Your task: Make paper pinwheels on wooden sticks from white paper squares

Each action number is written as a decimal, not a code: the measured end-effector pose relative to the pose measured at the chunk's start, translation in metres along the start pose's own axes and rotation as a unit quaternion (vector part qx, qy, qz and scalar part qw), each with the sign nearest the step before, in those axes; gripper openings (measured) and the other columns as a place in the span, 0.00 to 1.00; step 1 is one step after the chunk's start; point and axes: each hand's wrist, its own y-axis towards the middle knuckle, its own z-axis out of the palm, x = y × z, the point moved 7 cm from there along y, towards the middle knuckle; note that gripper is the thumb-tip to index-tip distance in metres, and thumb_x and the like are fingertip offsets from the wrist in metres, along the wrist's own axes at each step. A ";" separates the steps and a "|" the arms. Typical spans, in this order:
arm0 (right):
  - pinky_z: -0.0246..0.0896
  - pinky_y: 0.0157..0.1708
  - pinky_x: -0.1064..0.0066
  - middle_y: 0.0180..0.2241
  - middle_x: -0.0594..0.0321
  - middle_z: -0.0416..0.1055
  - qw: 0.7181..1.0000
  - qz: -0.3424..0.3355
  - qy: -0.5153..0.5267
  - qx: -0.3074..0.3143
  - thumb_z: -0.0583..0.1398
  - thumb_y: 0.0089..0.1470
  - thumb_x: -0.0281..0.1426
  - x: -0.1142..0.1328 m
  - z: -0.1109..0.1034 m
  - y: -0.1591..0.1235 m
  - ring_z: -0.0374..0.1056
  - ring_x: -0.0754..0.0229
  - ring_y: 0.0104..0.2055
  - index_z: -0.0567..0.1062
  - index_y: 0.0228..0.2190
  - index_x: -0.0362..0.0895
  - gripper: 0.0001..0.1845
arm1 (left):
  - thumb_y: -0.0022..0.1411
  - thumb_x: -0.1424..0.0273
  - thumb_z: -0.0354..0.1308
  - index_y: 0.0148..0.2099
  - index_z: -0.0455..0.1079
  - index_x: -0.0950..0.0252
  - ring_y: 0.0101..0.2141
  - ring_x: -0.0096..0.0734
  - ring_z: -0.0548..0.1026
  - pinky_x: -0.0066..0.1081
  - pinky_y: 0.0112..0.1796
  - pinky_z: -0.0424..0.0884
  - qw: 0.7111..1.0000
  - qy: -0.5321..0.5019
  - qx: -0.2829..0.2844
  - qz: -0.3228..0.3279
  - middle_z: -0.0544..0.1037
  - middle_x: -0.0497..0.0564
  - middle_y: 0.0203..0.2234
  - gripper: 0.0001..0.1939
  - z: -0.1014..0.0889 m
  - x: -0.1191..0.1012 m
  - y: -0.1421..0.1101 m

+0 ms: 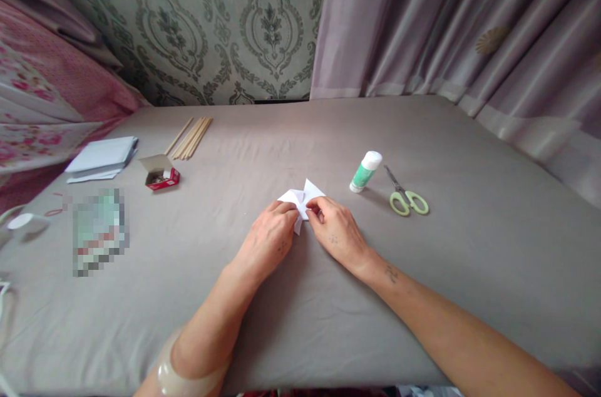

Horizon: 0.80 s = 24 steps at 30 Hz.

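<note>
A small white folded paper shape [300,198] with pointed corners lies on the grey cloth in front of me. My left hand [275,231] is closed on its left side, fingers curled over the paper. On the right side, my right hand [335,225] pinches the paper between thumb and forefinger. Both hands rest low, close together, and cover part of the paper. To the right of them a glue stick [364,173] with a white cap stands upright. Beside it lie scissors [404,193] with pale green handles, blades pointing away from me.
At the left are a stack of white paper [102,156], a bundle of wooden sticks [193,138] and an open red box [161,176] of small metallic pieces. A blurred-out packet [98,231] and a white roll-like object [27,223] lie nearer. Curtains [422,21] hang at the right.
</note>
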 end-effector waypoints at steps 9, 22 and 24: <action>0.58 0.35 0.70 0.34 0.58 0.74 1.000 -0.012 0.005 -0.014 0.55 0.57 0.24 0.004 0.000 0.001 0.68 0.59 0.33 0.74 0.34 0.42 0.07 | 0.63 0.81 0.46 0.43 0.72 0.66 0.44 0.37 0.72 0.36 0.47 0.69 1.000 0.009 0.007 -0.005 0.76 0.56 0.39 0.15 -0.001 -0.002 -0.001; 0.59 0.37 0.69 0.35 0.56 0.74 0.999 -0.026 -0.001 -0.022 0.55 0.57 0.23 0.006 0.000 0.001 0.69 0.57 0.37 0.74 0.33 0.42 0.08 | 0.62 0.81 0.46 0.43 0.72 0.65 0.46 0.38 0.71 0.36 0.48 0.69 1.000 0.025 0.011 -0.005 0.75 0.54 0.41 0.15 0.002 -0.003 0.000; 0.60 0.38 0.69 0.35 0.56 0.74 0.999 -0.028 -0.003 -0.019 0.55 0.57 0.23 0.006 0.001 0.001 0.69 0.57 0.37 0.74 0.34 0.42 0.08 | 0.61 0.82 0.46 0.43 0.72 0.65 0.46 0.38 0.71 0.35 0.48 0.70 1.000 0.026 0.010 -0.007 0.75 0.54 0.42 0.15 0.002 -0.002 -0.001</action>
